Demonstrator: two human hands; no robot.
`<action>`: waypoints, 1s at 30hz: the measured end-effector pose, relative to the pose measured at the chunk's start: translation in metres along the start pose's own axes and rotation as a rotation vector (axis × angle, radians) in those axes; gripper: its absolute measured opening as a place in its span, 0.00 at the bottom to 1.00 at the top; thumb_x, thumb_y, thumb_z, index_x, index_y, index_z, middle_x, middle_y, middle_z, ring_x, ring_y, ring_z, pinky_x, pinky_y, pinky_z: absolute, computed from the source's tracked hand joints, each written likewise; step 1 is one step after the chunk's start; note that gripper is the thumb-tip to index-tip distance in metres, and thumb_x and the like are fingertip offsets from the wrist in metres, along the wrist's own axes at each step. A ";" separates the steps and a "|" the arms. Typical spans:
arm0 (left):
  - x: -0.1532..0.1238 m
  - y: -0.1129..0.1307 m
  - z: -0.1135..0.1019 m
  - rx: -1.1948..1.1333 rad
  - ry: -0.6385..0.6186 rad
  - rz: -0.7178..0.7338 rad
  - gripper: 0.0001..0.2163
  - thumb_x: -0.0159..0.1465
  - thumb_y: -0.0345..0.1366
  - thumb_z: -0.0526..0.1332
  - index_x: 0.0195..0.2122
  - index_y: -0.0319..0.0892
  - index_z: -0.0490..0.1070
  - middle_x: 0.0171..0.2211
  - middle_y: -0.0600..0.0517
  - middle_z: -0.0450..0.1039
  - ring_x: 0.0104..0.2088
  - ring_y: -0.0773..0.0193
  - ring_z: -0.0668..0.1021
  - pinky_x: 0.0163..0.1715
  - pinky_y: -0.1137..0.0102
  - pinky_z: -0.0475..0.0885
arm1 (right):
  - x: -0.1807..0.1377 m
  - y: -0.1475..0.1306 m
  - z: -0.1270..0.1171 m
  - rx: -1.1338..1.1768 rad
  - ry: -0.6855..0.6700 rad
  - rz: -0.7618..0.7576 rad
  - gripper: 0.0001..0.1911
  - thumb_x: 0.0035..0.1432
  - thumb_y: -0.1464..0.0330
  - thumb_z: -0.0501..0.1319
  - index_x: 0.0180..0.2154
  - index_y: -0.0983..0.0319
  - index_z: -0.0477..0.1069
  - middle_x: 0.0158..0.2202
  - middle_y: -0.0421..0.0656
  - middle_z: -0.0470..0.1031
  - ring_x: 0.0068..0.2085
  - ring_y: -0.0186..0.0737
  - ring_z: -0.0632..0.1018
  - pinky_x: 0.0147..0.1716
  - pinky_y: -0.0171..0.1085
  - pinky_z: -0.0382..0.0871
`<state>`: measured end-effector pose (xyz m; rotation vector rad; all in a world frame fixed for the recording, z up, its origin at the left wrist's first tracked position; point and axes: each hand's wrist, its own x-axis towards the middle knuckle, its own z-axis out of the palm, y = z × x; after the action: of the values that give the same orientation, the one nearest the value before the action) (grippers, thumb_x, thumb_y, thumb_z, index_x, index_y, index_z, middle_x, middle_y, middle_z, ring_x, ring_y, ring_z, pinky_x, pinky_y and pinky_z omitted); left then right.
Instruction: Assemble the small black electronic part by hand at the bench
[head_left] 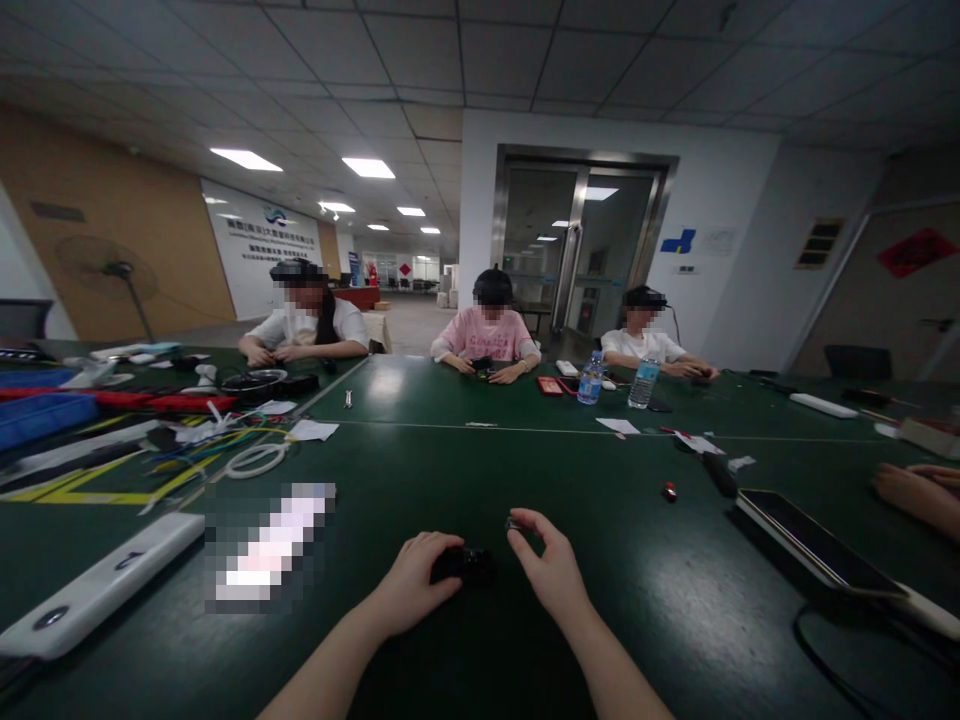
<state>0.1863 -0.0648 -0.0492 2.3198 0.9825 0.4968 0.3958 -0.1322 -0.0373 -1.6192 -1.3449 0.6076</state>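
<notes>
My left hand (pixel 415 585) rests on the dark green table (pixel 465 470), its fingers curled round a small black object (pixel 466 566). Just right of it, my right hand (pixel 547 565) pinches a tiny dark part (pixel 514 523) between thumb and forefinger, held slightly above the black object's right end. Both forearms come in from the bottom edge.
A white power strip (pixel 97 585) lies front left, beyond it cables and blue bins (pixel 41 410). A phone (pixel 814 545) and another person's hand (pixel 919 495) are at the right. A small red piece (pixel 669 490) lies ahead. Three people sit across, with two water bottles (pixel 591 378).
</notes>
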 end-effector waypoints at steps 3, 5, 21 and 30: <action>0.000 0.001 0.000 -0.008 -0.010 -0.008 0.20 0.55 0.36 0.61 0.50 0.45 0.66 0.49 0.48 0.69 0.50 0.55 0.69 0.53 0.60 0.59 | 0.000 0.002 -0.003 0.027 0.040 0.001 0.18 0.55 0.63 0.55 0.48 0.58 0.66 0.46 0.43 0.72 0.50 0.45 0.71 0.51 0.45 0.65; 0.000 -0.001 0.000 -0.014 -0.013 -0.012 0.22 0.55 0.36 0.61 0.52 0.45 0.64 0.50 0.48 0.69 0.51 0.56 0.69 0.53 0.60 0.59 | 0.001 0.004 -0.004 0.043 0.063 -0.004 0.19 0.55 0.62 0.54 0.48 0.58 0.65 0.47 0.43 0.72 0.50 0.45 0.71 0.50 0.44 0.65; 0.002 0.001 0.000 0.023 0.001 -0.017 0.21 0.53 0.34 0.62 0.49 0.46 0.67 0.49 0.48 0.70 0.50 0.55 0.69 0.53 0.60 0.60 | -0.003 -0.001 0.007 -0.010 -0.105 -0.017 0.15 0.52 0.64 0.59 0.42 0.58 0.70 0.43 0.41 0.73 0.48 0.43 0.72 0.50 0.43 0.64; 0.003 -0.007 0.005 0.025 0.021 0.030 0.20 0.54 0.36 0.62 0.49 0.46 0.67 0.48 0.49 0.71 0.49 0.55 0.70 0.51 0.61 0.61 | -0.008 -0.007 0.022 -0.088 -0.224 -0.077 0.12 0.50 0.67 0.61 0.40 0.54 0.73 0.45 0.40 0.71 0.50 0.41 0.70 0.51 0.41 0.62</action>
<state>0.1869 -0.0604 -0.0576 2.3596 0.9702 0.5248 0.3722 -0.1329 -0.0428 -1.5964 -1.6105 0.7081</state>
